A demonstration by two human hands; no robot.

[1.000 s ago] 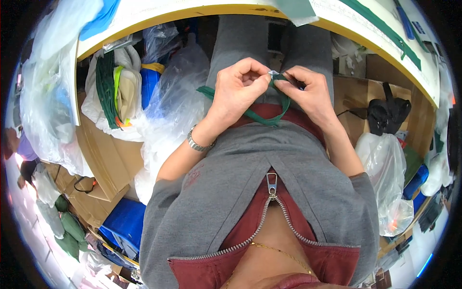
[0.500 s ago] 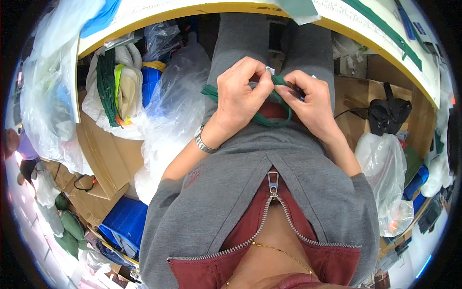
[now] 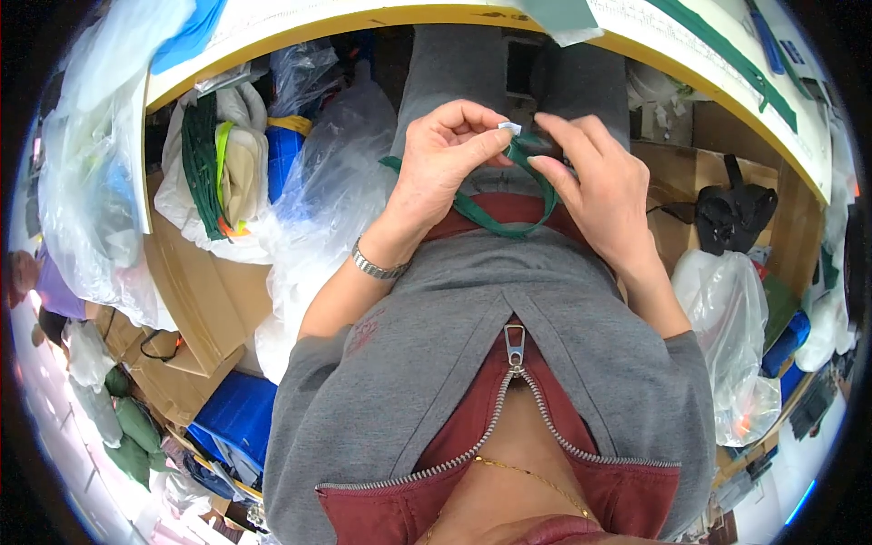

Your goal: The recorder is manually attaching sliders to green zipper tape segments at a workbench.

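Over my lap, my left hand [image 3: 445,163] pinches a green strap [image 3: 495,225] between thumb and fingers. A small white label [image 3: 510,128] shows at the fingertips, where the strap's end is. The strap hangs below in a loop between my hands, and another part of it sticks out left of my wrist. My right hand [image 3: 599,186] is just right of the loop, thumb and index finger spread apart with nothing plainly between them. Its curled inner fingers are partly hidden. Something dark shows behind its fingertips, too unclear to name.
A white table edge with yellow trim [image 3: 363,20] curves ahead of my lap. Clear plastic bags [image 3: 336,173] and a white bag with green straps [image 3: 204,154] sit left. Cardboard [image 3: 204,291] and a blue bin [image 3: 234,413] are nearer. A black strapped item [image 3: 734,213] lies right.
My right hand has let go of the strap and drawn back to the right, its fingers spreading. My left hand keeps its pinch, and more of the white label shows.
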